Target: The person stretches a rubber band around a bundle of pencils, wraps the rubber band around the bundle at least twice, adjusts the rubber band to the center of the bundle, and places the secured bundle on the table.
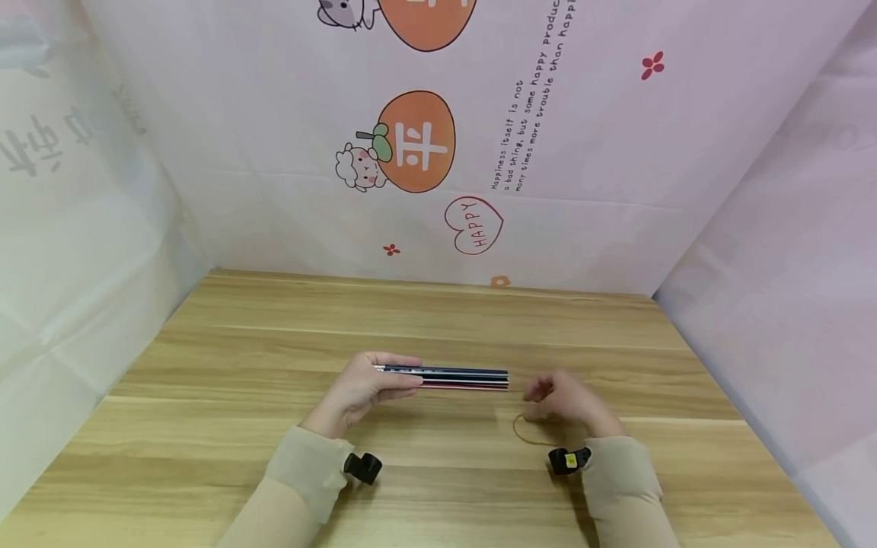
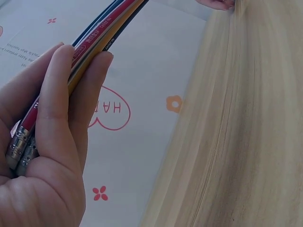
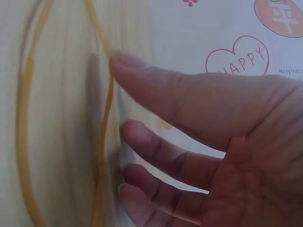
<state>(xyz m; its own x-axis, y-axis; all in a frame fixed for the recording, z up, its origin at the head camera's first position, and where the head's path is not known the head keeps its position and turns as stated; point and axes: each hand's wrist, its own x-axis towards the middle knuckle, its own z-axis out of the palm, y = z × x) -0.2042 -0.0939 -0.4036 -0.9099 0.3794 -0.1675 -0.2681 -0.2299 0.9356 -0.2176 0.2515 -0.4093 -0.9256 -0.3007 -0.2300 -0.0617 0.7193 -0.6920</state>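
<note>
In the head view my left hand [image 1: 366, 384] grips a bundle of pencils [image 1: 473, 378], held level above the table with the far ends toward the right. Their eraser ends sit by the palm [image 2: 42, 194] in the left wrist view; red, yellow and dark barrels show. My right hand [image 1: 565, 399] is just right of the bundle, fingers bent. A thin yellow rubber band [image 3: 21, 118] hangs in a loose loop at its thumb tip [image 3: 125, 60], where one strand bends. The thumb hides whatever backs the band there, so the pinch is only partly visible.
A wood-grain table [image 1: 438, 487] lies under both hands. Behind it rises a white printed cloth [image 1: 582, 152], with more white cloth at the left and right sides. Each wrist carries a small black camera [image 1: 363, 468].
</note>
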